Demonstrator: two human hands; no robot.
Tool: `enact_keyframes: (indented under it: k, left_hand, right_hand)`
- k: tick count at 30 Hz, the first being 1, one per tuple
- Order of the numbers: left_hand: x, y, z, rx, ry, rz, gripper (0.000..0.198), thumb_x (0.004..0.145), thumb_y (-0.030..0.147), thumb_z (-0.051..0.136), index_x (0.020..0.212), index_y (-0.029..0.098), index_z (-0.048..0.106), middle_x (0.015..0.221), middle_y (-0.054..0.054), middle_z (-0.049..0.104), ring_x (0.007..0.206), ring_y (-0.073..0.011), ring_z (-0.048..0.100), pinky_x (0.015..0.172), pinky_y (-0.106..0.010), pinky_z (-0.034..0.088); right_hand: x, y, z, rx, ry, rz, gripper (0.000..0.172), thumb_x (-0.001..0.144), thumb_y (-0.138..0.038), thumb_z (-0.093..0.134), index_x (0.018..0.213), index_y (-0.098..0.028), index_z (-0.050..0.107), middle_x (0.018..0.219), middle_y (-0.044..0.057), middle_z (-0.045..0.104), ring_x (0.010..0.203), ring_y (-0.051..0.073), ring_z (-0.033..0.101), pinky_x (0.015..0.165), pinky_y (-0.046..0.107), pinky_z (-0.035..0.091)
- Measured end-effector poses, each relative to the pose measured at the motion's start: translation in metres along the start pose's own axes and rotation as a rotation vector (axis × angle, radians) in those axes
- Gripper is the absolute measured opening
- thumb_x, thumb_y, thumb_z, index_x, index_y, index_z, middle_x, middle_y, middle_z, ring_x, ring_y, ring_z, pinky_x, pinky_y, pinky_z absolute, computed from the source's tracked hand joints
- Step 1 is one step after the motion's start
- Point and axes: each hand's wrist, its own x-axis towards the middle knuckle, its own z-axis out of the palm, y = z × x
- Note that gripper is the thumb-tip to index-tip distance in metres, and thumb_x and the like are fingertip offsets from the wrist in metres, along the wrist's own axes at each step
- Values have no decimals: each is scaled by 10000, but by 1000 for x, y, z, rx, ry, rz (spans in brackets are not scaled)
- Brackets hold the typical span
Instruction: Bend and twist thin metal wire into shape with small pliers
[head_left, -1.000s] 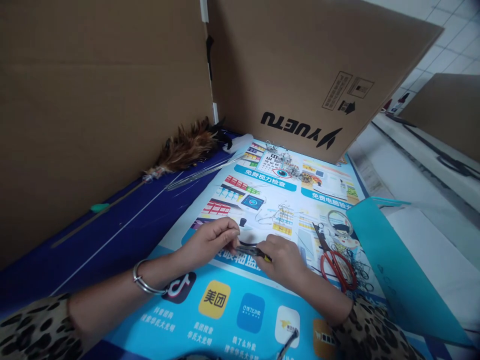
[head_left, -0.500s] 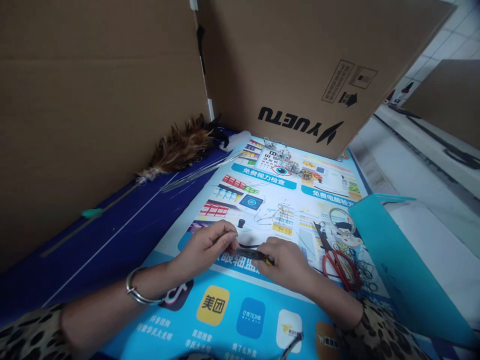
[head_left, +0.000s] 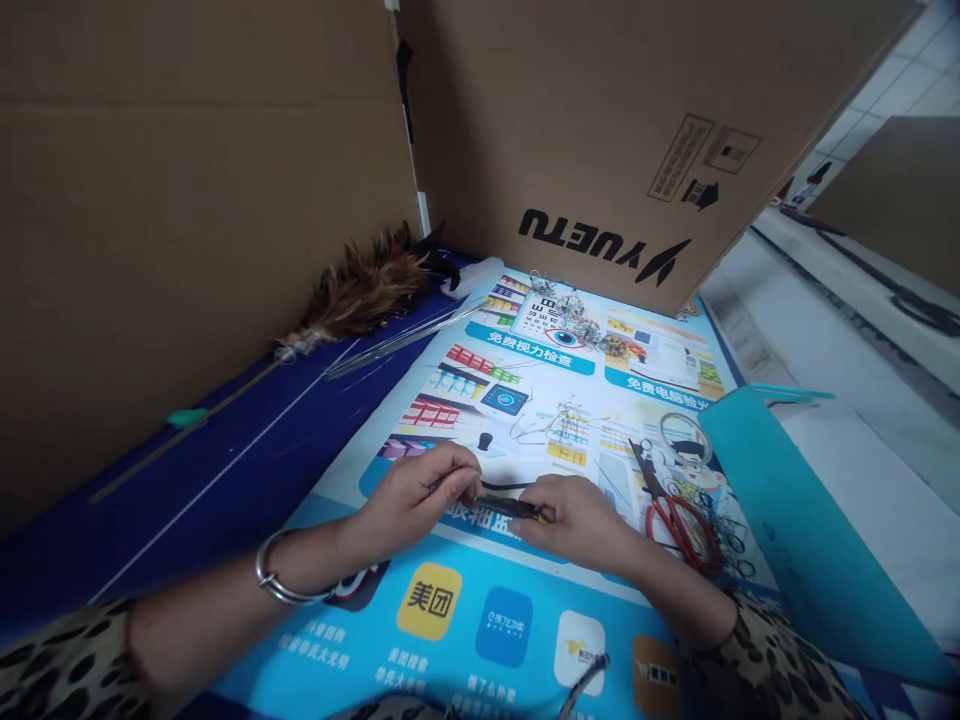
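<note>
My right hand is closed around a small pair of pliers with dark jaws and a yellow-and-black handle. The jaws point left, towards the fingertips of my left hand. That hand is closed in a pinch at the plier tips; what sits between its thumb and finger is too small to make out, perhaps thin wire. Beyond the hands, a loose tangle of thin wire lies on the printed poster. Red-handled scissors rest to the right, among small dark wire loops.
Tall cardboard panels stand at the left and back. A brown feather bundle and long thin wires lie on the blue surface. At right are a teal box and a clear ring. Wire pieces lie farther back.
The view has shifted slightly. Both hands stay in nearly the same place, with the pliers' jaws still by the left fingertips; the pliers look turned a little.
</note>
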Motion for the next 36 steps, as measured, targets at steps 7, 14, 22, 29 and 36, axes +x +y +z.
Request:
enact_keyframes:
  k: [7, 14, 22, 29, 36]
  left_hand:
    - [0, -1, 0, -2, -5, 10, 168, 894, 224, 397, 827, 189, 547, 736, -1, 604, 665, -126, 586, 621, -231, 465]
    - [4, -3, 0, -3, -28, -15, 173, 891, 233, 395, 811, 186, 541, 719, 1, 596, 646, -123, 570, 611, -231, 459]
    - [5, -7, 0, -30, -71, -38, 164, 886, 231, 399, 801, 182, 531, 690, 5, 589, 608, -118, 575, 580, -224, 456]
    - [4, -7, 1, -40, -74, -70, 159, 890, 244, 399, 796, 188, 516, 685, 14, 584, 593, -113, 575, 563, -215, 453]
    - [6, -4, 1, -31, -39, -80, 176, 895, 286, 400, 799, 186, 509, 698, 12, 588, 625, -118, 578, 592, -220, 462]
  right_hand:
    - [0, 2, 5, -46, 18, 32, 244, 790, -432, 544, 735, -214, 639, 686, -29, 596, 624, 106, 520, 502, 207, 228]
    - [-1, -1, 8, -159, 32, 48, 207, 808, -412, 537, 807, -232, 641, 777, -14, 628, 710, 128, 565, 542, 222, 260]
    - [-6, -11, 8, -363, 104, 27, 179, 826, -381, 512, 793, -240, 617, 775, 0, 614, 719, 146, 567, 513, 249, 221]
    - [-6, -10, 7, -342, 79, 40, 177, 822, -387, 517, 813, -240, 616, 781, 2, 614, 729, 151, 576, 517, 246, 227]
    - [-5, -8, 7, -239, 58, 70, 213, 827, -416, 507, 795, -232, 610, 781, -6, 612, 726, 141, 574, 533, 237, 233]
